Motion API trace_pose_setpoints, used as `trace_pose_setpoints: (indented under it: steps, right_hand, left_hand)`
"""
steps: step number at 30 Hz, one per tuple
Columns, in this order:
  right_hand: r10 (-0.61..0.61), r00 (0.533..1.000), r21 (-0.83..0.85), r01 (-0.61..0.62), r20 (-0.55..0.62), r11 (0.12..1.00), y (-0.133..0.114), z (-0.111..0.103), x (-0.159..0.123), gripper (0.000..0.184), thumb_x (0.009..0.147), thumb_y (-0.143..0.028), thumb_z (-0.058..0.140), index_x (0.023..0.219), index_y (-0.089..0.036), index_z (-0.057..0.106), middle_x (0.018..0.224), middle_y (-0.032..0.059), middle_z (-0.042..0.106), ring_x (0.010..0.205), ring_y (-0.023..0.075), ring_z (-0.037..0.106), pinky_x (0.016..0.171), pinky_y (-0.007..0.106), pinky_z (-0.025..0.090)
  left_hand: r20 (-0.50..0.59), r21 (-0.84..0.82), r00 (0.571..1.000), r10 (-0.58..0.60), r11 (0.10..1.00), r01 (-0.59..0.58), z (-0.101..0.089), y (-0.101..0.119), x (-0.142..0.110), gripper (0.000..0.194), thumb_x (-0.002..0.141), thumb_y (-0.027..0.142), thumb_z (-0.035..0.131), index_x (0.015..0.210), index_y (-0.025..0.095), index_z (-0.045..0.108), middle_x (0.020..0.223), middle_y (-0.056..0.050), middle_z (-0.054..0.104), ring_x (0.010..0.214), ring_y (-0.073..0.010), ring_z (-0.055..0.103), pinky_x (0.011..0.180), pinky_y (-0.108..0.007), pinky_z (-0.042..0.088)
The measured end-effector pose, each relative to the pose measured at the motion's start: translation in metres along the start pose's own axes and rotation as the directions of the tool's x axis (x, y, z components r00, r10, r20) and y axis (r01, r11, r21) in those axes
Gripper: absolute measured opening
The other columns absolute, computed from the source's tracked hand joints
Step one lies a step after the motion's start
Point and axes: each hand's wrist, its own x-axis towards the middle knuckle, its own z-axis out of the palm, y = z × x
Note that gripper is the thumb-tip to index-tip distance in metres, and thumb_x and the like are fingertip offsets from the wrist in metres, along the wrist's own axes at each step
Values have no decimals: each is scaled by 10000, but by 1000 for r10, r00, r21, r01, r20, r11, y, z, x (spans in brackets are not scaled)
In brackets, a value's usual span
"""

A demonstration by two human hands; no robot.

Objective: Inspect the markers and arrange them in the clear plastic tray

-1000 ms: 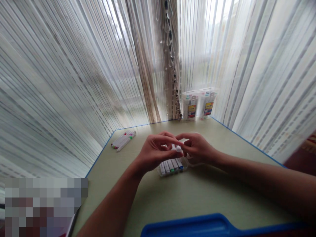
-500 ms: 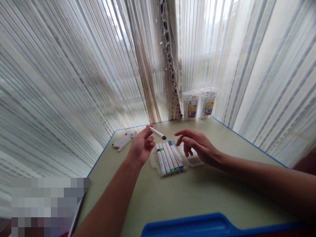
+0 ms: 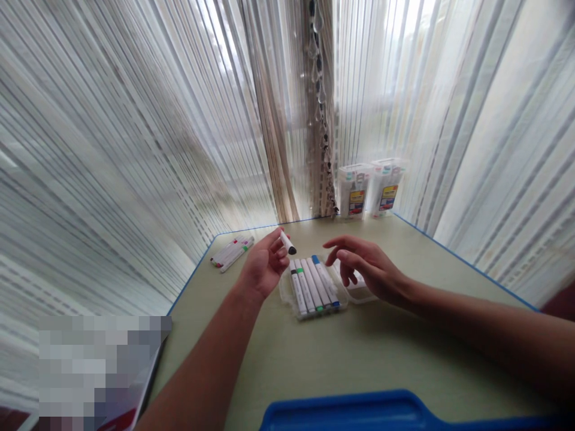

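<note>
A white marker with a dark end [image 3: 288,243] is pinched in the fingertips of my left hand [image 3: 265,266], raised over the table, its dark end tilted down toward me. Below and to the right lies an open clear plastic case [image 3: 287,297]. Several white markers [image 3: 314,284] lie side by side in it, with black, green and blue bands or ends. My right hand [image 3: 366,266] hovers over the lid half [image 3: 359,292] of the case. Its fingers are apart and bent, and I see nothing in them.
Loose white markers [image 3: 232,254] lie at the table's far left. Two clear cases of markers [image 3: 354,194] stand upright at the back, before string curtains [image 3: 215,149]. A blue tray edge [image 3: 350,410] runs along the front of the green table [image 3: 287,359]; a partly pixelated item [image 3: 148,371] sits front left.
My left hand has turned the marker so that its dark end points more toward me. The right hand keeps its pose. The whole view has shifted slightly.
</note>
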Motion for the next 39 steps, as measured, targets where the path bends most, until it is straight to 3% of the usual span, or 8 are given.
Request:
trace_pose_setpoints:
  steps: [11, 16, 19, 23, 29, 35, 39]
  right_hand:
    - [6, 1000, -37, -5, 18, 999, 1, 0, 0, 367, 919, -447, 528, 1115, -144, 601, 878, 65, 669, 511, 100, 582, 439, 218, 426]
    - [-24, 999, -86, 27, 39, 996, -2, 1, -3, 344, 900, -437, 570, 1083, -151, 626, 843, 70, 679, 511, 115, 595, 436, 230, 455]
    - [-116, 993, -185, 115, 7, 976, -3, 1, -9, 368, 908, -404, 577, 1206, -189, 589, 882, 72, 689, 541, 124, 610, 460, 237, 490]
    - [-284, 954, -386, 297, 92, 873, -3, 3, -15, 483, 858, -340, 661, 1317, -241, 548, 978, 88, 709, 627, 159, 654, 562, 283, 549]
    - [-403, 909, -530, 393, 104, 751, -4, 11, -14, 272, 845, -334, 683, 1095, -231, 710, 826, 76, 734, 535, 153, 620, 507, 291, 518]
    - [-342, 940, -491, 304, 12, 817, -8, 13, -13, 255, 881, -321, 634, 1072, -180, 729, 795, 60, 754, 516, 127, 627, 509, 259, 516]
    - [-198, 965, -231, 156, -172, 960, -4, 14, -9, 337, 938, -375, 547, 1132, -142, 693, 818, 83, 757, 502, 129, 631, 421, 248, 502]
  left_hand:
    - [-1, 22, 1000, -14, 1000, 14, -1, -1, 0, 83, 826, 184, 653, 875, 134, 609, 699, 1, 611, 423, -25, 406, 369, -144, 313]
    - [24, 113, 998, 59, 992, -61, -2, -7, 0, 136, 783, 197, 692, 837, 139, 581, 682, 17, 577, 425, -18, 390, 381, -149, 280]
    - [49, 227, 985, 163, 959, -170, -2, -13, -1, 183, 770, 217, 717, 857, 142, 575, 685, 17, 587, 424, -15, 376, 391, -157, 253]
    - [73, 370, 962, 263, 889, -271, -1, -22, -2, 198, 800, 230, 698, 913, 145, 559, 693, -4, 632, 411, -25, 376, 408, -184, 289]
    - [140, 453, 934, 328, 818, -355, -2, -27, 0, 244, 799, 271, 715, 933, 144, 555, 659, -4, 649, 383, -33, 384, 396, -197, 280]
    - [149, 519, 888, 434, 730, -444, -4, -21, 3, 196, 852, 337, 631, 864, 143, 609, 654, -22, 659, 372, -38, 403, 388, -193, 278]
    - [136, 559, 867, 480, 685, -467, -9, -17, 7, 245, 879, 348, 544, 851, 142, 675, 669, -39, 666, 389, -56, 423, 396, -201, 294]
